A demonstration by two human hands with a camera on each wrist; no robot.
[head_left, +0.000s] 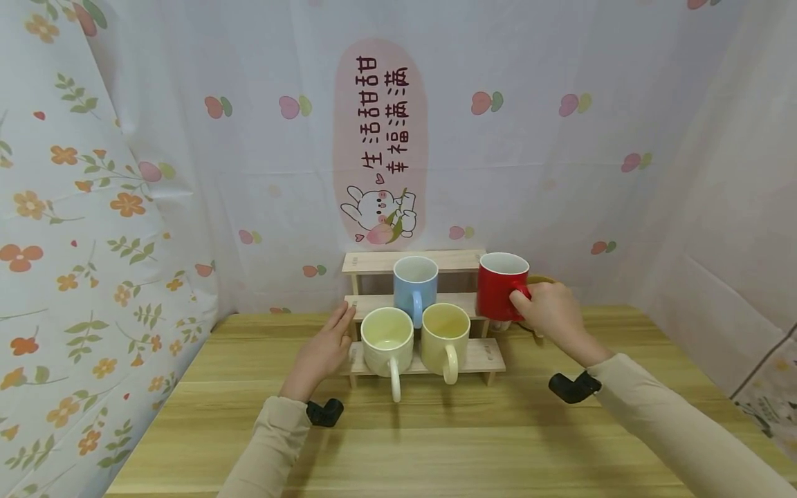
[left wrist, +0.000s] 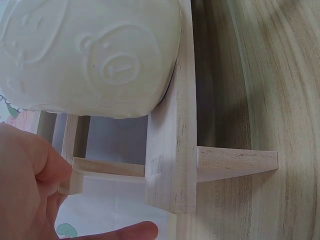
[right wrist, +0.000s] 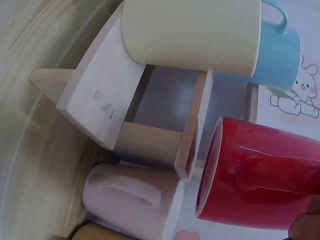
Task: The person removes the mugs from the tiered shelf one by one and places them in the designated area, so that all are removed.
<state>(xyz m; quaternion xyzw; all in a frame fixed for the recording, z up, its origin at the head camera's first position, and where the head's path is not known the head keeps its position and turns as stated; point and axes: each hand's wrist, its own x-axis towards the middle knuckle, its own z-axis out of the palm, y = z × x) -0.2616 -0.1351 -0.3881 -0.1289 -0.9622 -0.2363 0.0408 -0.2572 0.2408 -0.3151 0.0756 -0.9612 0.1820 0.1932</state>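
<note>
left grip [left wrist: 30,180]: at wooden rack [left wrist: 172,170] | bear-embossed cream mug [left wrist: 110,60]: standing on rack

This looks like a homely, cloth-screened tabletop corner, though whether it is in a home cannot be told. Printed cloth [head_left: 529,152] hangs around a wood-grain table [head_left: 436,443], on which a stepped wooden rack [head_left: 488,354] bears mugs [head_left: 407,280].

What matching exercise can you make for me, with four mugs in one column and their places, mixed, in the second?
1. red mug
2. light blue mug
3. bear-embossed cream mug
4. pale pink mug

A. beside the wooden rack
B. bottom step, left side
C. in the right hand
D. middle step

Pairs: 1-C, 2-D, 3-B, 4-A
</note>
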